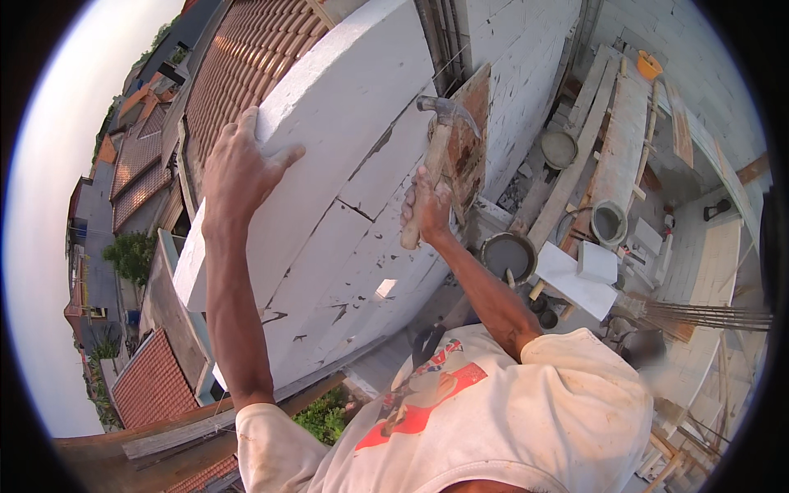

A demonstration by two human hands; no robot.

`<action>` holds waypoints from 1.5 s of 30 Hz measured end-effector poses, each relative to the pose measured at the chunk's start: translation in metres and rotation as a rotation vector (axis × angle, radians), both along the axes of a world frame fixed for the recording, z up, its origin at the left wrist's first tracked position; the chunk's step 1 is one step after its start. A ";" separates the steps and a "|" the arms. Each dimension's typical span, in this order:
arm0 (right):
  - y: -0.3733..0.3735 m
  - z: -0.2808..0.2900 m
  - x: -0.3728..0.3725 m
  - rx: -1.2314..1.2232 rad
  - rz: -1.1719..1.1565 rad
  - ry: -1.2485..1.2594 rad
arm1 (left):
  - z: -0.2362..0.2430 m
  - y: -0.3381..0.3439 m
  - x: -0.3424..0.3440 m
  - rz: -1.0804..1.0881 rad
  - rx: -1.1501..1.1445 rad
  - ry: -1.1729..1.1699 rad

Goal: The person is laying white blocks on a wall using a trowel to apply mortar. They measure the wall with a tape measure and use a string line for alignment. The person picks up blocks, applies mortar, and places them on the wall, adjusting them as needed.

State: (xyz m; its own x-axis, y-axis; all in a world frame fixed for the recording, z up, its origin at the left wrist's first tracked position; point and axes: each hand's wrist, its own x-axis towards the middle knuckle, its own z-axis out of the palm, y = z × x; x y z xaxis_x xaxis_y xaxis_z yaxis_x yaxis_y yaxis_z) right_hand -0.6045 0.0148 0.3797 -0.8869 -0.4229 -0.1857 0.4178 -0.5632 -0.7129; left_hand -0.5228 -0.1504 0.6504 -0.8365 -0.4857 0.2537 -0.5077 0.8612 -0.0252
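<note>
My left hand (243, 171) rests on the top edge of a white block wall (329, 164), thumb and fingers apart, with nothing held in it. In my right hand (426, 207) is a claw hammer (440, 135), gripped by its wooden handle. Its metal head points up and stands close in front of the wall face; whether it touches cannot be made out. Dark, uneven joint lines and small chips mark the blocks. A brown-stained board (470, 135) leans by the wall just behind the hammer.
Below on the right lie long wooden planks (575, 148), a dark bucket (508, 256), round mortar tubs (559, 150), loose white blocks (597, 263) and an orange bucket (648, 65). Thin rods (707, 316) jut in at right. Beyond the wall, far below, are tiled roofs (154, 374).
</note>
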 end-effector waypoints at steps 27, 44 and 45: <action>0.066 0.314 -0.127 0.970 0.204 1.580 | -0.004 -0.011 0.003 -0.013 -0.015 0.059; 0.048 0.315 -0.070 1.215 0.219 1.434 | -0.039 0.004 0.026 0.105 -0.427 0.222; 0.052 0.313 -0.072 1.164 0.220 1.407 | -0.048 0.007 0.043 -0.010 -0.423 0.420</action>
State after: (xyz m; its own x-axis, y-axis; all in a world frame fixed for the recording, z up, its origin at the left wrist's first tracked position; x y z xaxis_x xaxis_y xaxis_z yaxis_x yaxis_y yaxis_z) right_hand -0.6764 0.0666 0.6923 -0.5791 -0.7546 0.3085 -0.7733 0.3887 -0.5008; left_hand -0.4801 -0.1430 0.6026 -0.6265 -0.2630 0.7337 -0.5402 0.8251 -0.1655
